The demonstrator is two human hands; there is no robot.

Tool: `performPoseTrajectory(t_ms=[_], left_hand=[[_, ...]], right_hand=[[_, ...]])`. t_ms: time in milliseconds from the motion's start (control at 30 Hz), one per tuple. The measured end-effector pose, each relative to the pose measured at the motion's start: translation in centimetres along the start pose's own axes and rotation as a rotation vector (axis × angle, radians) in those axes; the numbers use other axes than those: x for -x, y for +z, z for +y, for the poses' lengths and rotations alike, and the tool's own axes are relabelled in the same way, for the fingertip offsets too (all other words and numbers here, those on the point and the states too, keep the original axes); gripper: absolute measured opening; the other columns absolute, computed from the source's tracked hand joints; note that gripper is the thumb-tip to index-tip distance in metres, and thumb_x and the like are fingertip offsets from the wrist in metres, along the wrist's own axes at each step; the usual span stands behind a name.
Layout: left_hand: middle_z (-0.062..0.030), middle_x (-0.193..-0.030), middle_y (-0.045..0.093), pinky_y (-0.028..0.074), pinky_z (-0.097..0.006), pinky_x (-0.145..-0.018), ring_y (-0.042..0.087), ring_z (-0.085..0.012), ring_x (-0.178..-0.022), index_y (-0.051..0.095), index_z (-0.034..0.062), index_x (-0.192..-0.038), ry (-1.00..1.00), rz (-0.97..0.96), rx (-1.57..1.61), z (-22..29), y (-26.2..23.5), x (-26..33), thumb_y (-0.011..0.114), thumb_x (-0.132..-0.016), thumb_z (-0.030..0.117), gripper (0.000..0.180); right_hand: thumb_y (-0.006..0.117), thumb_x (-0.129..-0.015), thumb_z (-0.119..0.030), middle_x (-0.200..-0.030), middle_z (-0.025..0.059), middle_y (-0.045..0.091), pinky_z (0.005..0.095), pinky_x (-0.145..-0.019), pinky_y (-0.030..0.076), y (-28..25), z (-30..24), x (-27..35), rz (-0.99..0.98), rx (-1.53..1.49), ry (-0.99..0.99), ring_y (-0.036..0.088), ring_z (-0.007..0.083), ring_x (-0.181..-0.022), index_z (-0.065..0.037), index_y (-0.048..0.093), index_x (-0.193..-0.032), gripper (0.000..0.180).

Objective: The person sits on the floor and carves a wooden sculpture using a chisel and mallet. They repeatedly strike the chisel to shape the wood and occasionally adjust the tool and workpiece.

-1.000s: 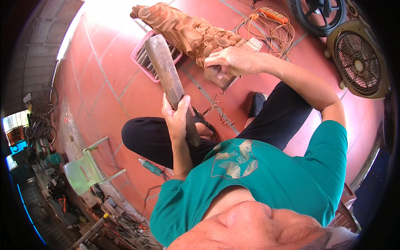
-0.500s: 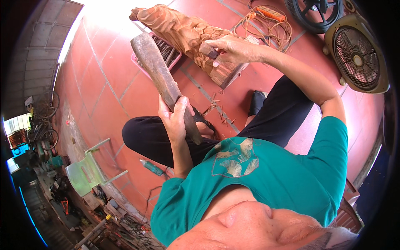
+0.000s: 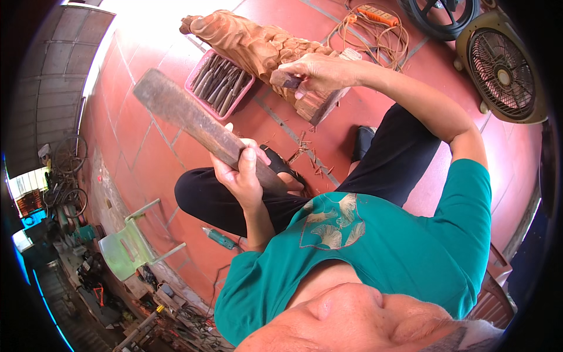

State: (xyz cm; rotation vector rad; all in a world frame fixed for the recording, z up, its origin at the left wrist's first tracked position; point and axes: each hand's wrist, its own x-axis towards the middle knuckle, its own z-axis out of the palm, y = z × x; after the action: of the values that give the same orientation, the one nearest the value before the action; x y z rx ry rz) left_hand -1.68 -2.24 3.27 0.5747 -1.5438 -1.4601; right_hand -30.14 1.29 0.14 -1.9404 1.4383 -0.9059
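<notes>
The left hand (image 3: pixel 239 176) grips a long brown wooden bar (image 3: pixel 187 108), left; the right hand (image 3: pixel 319 73) clasps a stubby dark-brown piece (image 3: pixel 285 78) over a tan carved wooden sculpture (image 3: pixel 249 38) on the red-tiled floor (image 3: pixel 141 138). A misjudged swing could bruise knuckles.

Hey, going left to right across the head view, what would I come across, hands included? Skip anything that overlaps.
Bicycles, green chair, left hand, right hand, orange power strip, fan.
</notes>
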Motion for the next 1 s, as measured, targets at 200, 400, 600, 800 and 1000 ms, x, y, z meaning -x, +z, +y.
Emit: performPoseTrajectory(t_ms=[200,400,600,800,1000], left_hand=[[-0.0031,-0.076,0.054,0.047,-0.026,-0.051,0.056,-0.0115,-0.057,0.05,-0.0002,-0.12,-0.334,-0.323,-0.373,-2.0,0.8,-0.1,0.061,-0.097,0.007,0.026],[-0.0063,-0.078,0.058,0.048,-0.026,-0.05,0.055,-0.0127,-0.055,0.05,-0.0023,-0.132,-0.224,-0.112,-0.025,-1.0,0.1,0.4,0.059,-0.098,0.008,0.037],[-0.0084,-0.085,0.061,0.052,-0.029,-0.057,0.059,-0.0145,-0.062,0.045,-0.0036,-0.134,0.024,0.079,0.013,-1.7,1.5,1.6,0.066,-0.094,0.008,0.047],[-0.0023,-0.082,0.057,0.047,-0.024,-0.056,0.054,-0.0085,-0.062,0.054,0.0013,-0.116,-0.375,-0.208,-0.176,-4.1,-0.1,0.8,0.067,-0.095,0.011,0.027],[-0.0041,-0.078,0.056,0.048,-0.025,-0.048,0.054,-0.0106,-0.056,0.052,0.0003,-0.118,-0.292,-0.14,-0.109,-5.2,-1.2,0.9,0.064,-0.096,0.012,0.027]], right_hand=[[0.078,-0.081,-0.007,-0.093,0.0186,0.069,0.0456,-0.079,0.049,0.1,-0.7,-0.3,-0.025,-0.011,0.017,0.068,0.0355,-0.091,-0.007,0.057,-0.133,0.056],[0.079,-0.081,-0.01,-0.097,0.0182,0.07,0.0449,-0.078,0.049,0.4,-0.4,-0.3,-0.024,0.079,0.068,0.068,0.0366,-0.094,-0.008,0.059,-0.13,0.052],[0.075,-0.084,-0.013,-0.088,0.0181,0.068,0.0487,-0.08,0.047,0.3,-0.6,-0.3,-0.039,0.0,0.014,0.067,0.0385,-0.09,-0.007,0.06,-0.124,0.044],[0.075,-0.083,-0.013,-0.097,0.0176,0.07,0.0468,-0.083,0.05,0.8,0.3,-0.8,-0.026,0.049,-0.002,0.068,0.0365,-0.095,-0.008,0.06,-0.125,0.045],[0.072,-0.079,-0.009,-0.088,0.0174,0.067,0.0488,-0.076,0.05,1.8,-2.6,-1.3,-0.259,0.254,0.074,0.068,0.037,-0.09,-0.005,0.058,-0.11,0.034]])
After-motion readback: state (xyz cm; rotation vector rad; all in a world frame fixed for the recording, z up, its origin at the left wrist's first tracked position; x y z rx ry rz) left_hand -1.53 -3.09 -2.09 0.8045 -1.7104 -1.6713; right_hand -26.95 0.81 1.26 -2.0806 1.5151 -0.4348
